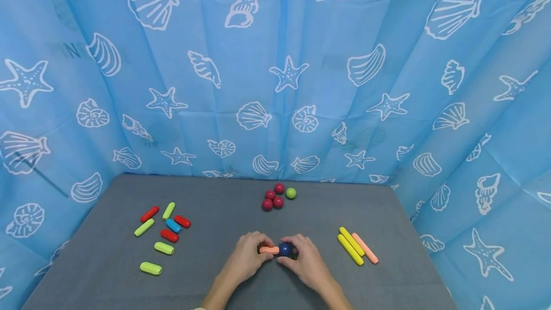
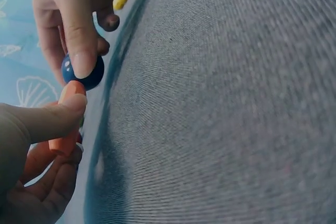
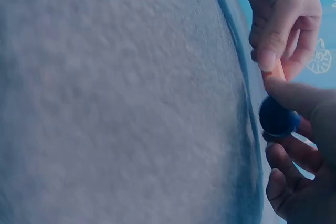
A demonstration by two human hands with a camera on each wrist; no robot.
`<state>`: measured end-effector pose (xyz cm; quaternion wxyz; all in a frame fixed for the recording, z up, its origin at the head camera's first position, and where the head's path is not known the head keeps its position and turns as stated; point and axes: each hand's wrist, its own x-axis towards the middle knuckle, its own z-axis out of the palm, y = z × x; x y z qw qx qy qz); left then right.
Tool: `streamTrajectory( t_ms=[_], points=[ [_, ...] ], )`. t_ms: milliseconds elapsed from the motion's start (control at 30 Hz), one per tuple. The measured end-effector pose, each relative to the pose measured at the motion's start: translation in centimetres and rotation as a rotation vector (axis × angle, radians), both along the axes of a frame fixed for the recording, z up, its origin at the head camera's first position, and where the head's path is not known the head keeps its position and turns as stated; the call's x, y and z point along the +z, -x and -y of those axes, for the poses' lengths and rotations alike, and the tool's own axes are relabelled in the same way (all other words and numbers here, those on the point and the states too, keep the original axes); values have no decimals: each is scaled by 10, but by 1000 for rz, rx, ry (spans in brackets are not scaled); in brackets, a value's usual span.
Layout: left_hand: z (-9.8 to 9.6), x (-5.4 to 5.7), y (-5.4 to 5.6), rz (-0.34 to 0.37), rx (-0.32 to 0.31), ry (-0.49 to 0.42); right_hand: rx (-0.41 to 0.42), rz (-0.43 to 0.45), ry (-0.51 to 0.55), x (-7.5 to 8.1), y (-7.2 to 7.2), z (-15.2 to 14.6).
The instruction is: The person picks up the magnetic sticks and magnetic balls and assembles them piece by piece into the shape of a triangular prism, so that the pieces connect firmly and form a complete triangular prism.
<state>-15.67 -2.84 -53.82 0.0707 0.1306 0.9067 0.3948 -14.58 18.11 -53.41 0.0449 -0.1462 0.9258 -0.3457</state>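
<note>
Near the front middle of the table, my left hand (image 1: 248,256) pinches a short orange faceted stick (image 1: 269,250) between thumb and fingers. Just right of it, my right hand (image 1: 306,260) grips a shiny dark blue ball (image 1: 285,249) with thumb and fingertips. In the left wrist view, one end of the orange stick (image 2: 65,142) meets the blue ball (image 2: 90,77), and the right thumb lies across the ball. From the right wrist, the ball (image 3: 276,116) sits between thumb and fingers, while the orange stick is mostly hidden behind the right thumb.
Several dark red balls (image 1: 267,204) and a green ball (image 1: 291,193) lie at the back middle. Short green (image 1: 150,268), red (image 1: 170,235) and blue (image 1: 173,226) sticks are scattered left. Long yellow sticks (image 1: 350,249) and an orange stick (image 1: 365,248) lie right. A blue curtain (image 1: 275,85) hangs behind.
</note>
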Motion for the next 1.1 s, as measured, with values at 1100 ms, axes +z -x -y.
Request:
streamTrajectory(
  t_ms=[1100],
  points=[
    [-7,-5,107,-211,283,214,2,-2,28,-9,4,-5]
  ],
)
